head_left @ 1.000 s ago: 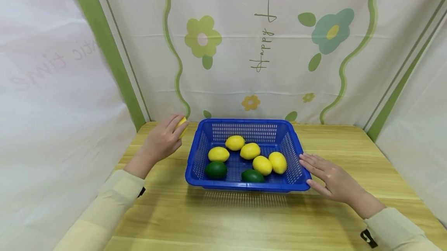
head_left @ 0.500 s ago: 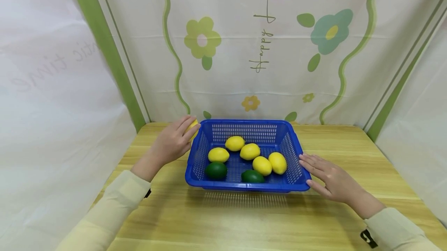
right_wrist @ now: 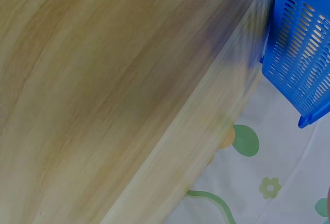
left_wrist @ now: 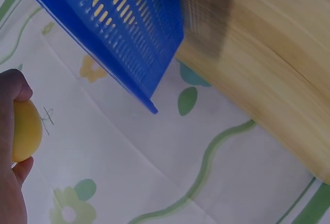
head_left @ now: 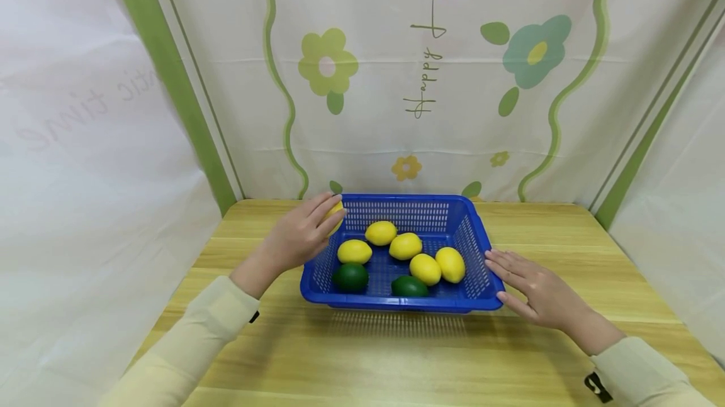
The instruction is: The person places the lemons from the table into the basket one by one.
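Note:
In the head view my left hand [head_left: 298, 234] holds a yellow lemon [head_left: 337, 216] over the left rim of a blue plastic basket [head_left: 396, 302]. The left wrist view shows that lemon [left_wrist: 27, 131] between thumb and fingers, beside the basket's slotted wall [left_wrist: 118, 22]. With straight fingers, my right hand [head_left: 538, 290] touches the basket's right rim. Inside the basket lie several yellow lemons, one of them a lemon [head_left: 405, 246] near the middle. Two dark green fruits, a left one [head_left: 350, 277] and a right one [head_left: 410, 286], lie near its front wall.
The basket stands on a wooden table [head_left: 396, 356], whose grain also fills much of the right wrist view. Behind the table hangs a white curtain [head_left: 374, 130] with printed flowers. Another white curtain [head_left: 85, 206] hangs at the left.
My left hand has moved right with the lemon, from the table's left side to above the basket's left rim. The right hand and the basket's contents have stayed put.

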Motion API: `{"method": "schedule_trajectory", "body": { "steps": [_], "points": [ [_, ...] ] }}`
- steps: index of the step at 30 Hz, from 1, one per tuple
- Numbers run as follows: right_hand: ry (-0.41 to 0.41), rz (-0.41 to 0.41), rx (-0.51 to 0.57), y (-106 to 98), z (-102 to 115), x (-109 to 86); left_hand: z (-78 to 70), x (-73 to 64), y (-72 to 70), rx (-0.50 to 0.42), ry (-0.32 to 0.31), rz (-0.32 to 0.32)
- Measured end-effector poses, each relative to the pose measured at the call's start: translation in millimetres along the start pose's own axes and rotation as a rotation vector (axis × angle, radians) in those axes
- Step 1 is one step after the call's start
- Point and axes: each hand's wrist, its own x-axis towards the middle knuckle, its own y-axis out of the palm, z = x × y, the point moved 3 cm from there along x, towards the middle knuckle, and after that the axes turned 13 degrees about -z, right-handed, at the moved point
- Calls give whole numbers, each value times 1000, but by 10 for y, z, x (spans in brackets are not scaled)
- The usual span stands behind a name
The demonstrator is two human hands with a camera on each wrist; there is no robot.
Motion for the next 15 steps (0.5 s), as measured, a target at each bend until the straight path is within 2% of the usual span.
{"method": "schedule_trajectory", "body": {
  "steps": [10, 15],
  "points": [
    [-5, -15, 2, 0, 5, -2, -143, 142, 65, 0, 5, 16],
    [13, 4, -3, -2, -1, -6, -224, 191, 123, -15, 6, 42]
  ]
}}
